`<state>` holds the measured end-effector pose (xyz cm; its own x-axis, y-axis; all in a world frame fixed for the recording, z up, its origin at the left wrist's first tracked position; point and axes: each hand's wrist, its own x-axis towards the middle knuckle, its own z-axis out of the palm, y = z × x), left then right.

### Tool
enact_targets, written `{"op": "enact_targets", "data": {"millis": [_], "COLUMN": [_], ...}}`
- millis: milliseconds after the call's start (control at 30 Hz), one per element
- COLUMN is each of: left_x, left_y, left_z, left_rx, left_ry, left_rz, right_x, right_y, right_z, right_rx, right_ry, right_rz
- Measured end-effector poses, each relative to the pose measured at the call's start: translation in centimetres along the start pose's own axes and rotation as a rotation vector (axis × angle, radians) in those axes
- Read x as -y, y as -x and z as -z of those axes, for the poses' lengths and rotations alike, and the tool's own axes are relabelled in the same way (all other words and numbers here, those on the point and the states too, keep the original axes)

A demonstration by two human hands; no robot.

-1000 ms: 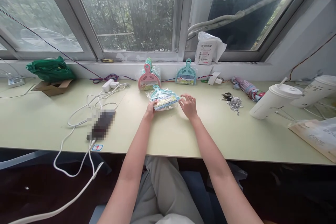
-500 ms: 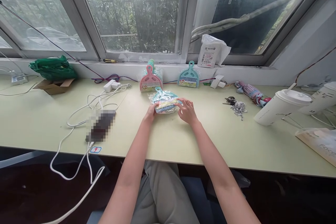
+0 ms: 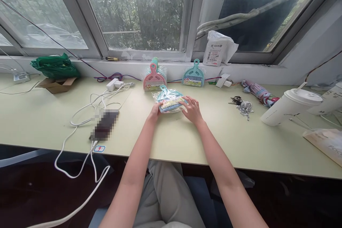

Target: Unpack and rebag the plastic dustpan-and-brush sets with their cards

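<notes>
A teal toy dustpan-and-brush set (image 3: 171, 100) in clear plastic wrap is held tilted just above or against the table, its printed label facing me. My left hand (image 3: 155, 111) is closed on its left edge. At its right side my right hand (image 3: 192, 109) touches the wrap with bent, slightly spread fingers; whether it grips is hard to see. Behind stand several wrapped sets in a row, a pink dustpan set (image 3: 154, 77) at the front. To their right a single teal dustpan set (image 3: 193, 74) leans by the wall.
White cables (image 3: 80, 124) and a blurred phone-like object (image 3: 104, 125) lie left on the table (image 3: 176, 139). A cardboard box (image 3: 57, 84) with a green bag (image 3: 55, 66) stands far left. Keys (image 3: 242, 105), a folded umbrella (image 3: 259, 93) and a white cup (image 3: 290, 107) are right.
The view has shifted slightly. My right hand's fingers have shifted a little on the wrap, and my left hand keeps hold of the set.
</notes>
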<state>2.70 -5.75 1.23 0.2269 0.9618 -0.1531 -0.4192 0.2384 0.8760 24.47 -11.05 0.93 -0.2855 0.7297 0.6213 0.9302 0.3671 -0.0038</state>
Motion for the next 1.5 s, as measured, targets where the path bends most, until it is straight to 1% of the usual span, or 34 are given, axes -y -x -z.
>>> {"op": "enact_targets", "data": {"millis": [267,433,667,867,1000,1100,1167,1233,1300,1367,1400,1433,1500], "left_x": [-0.3,-0.4,-0.7,-0.7,-0.7,-0.6,-0.7,-0.8,-0.9,-1.1,-1.1,-1.2,-1.2], "left_y": [0.3,0.6,0.7,0.2,0.2,0.4,0.4,0.4,0.3,0.1,0.1,0.1,0.1], "left_z": [-0.4,-0.5,-0.2,0.9,1.3,1.3,1.2,1.2,1.2,1.3,1.3,1.4,1.3], "left_rx": [-0.036,-0.029,-0.018,0.092,0.175,0.232,0.218,0.164,0.101,0.053,0.041,0.034,0.029], "left_ry": [-0.016,-0.021,-0.073,-0.177,-0.242,-0.242,-0.211,-0.178,-0.151,-0.127,-0.12,-0.118,-0.128], "left_rz": [0.022,0.041,0.071,0.109,0.153,0.165,0.165,0.172,0.183,0.192,0.197,0.203,0.216], "right_x": [-0.4,-0.4,-0.7,-0.7,-1.3,-2.3,-2.9,-3.2,-3.1,-2.7,-2.5,-2.3,-2.0], "right_y": [-0.1,-0.1,-0.2,-0.3,-0.2,0.0,0.2,0.1,0.0,-0.1,-0.1,-0.2,-0.2], "right_z": [-0.2,-0.1,-0.6,-0.8,-0.7,-0.3,0.2,0.8,1.2,1.3,1.2,1.0,0.3], "right_rx": [-0.04,-0.064,-0.15,-0.19,-0.23,-0.221,-0.217,-0.167,-0.042,0.091,0.127,0.137,0.103], "right_ry": [-0.094,-0.136,-0.241,-0.261,-0.354,-0.498,-0.654,-0.835,-0.946,-0.945,-0.915,-0.875,-0.8], "right_rz": [-0.018,-0.039,-0.149,-0.21,-0.313,-0.42,-0.464,-0.44,-0.368,-0.302,-0.281,-0.268,-0.261]}}
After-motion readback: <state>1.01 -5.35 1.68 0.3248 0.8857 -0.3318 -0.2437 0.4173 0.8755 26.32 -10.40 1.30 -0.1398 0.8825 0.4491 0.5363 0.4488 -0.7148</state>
